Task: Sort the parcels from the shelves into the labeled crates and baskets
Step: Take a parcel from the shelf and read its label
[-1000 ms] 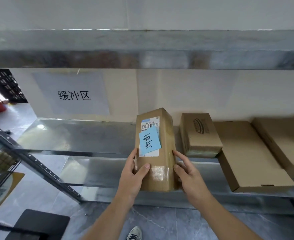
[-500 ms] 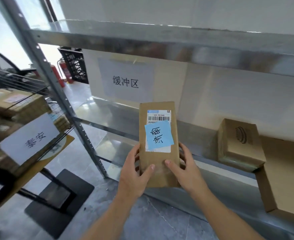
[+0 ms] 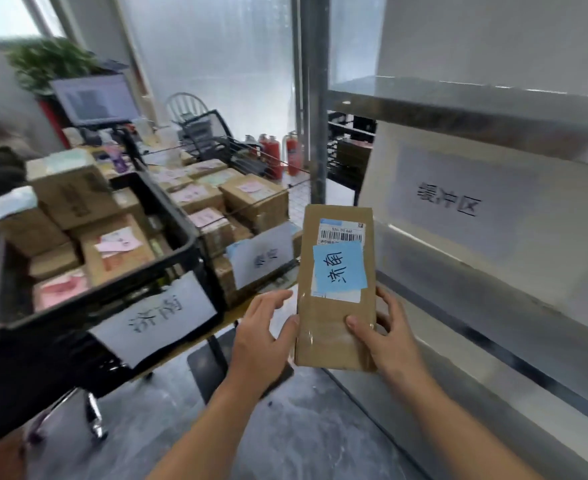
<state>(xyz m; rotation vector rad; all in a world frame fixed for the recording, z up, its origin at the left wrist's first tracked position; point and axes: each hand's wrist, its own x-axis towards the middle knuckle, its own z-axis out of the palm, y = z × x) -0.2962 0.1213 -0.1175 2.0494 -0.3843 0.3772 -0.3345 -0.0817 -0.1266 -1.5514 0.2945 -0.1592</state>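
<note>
Right grip (image 3: 384, 336) clamps parcel (image 3: 337, 334) low on right edge, thumb across front, fingers behind. Left grip (image 3: 263, 332) slack: only thumb touches left edge, fingers spread clear. Parcel upright in mid-air, blue note (image 3: 339, 268) facing camera. Since a second ago: parcel lifted off shelf (image 3: 458, 98), view swung left to black crate (image 3: 185, 237). Crate label blurred, seems to match note; drop-off likely next.
</note>
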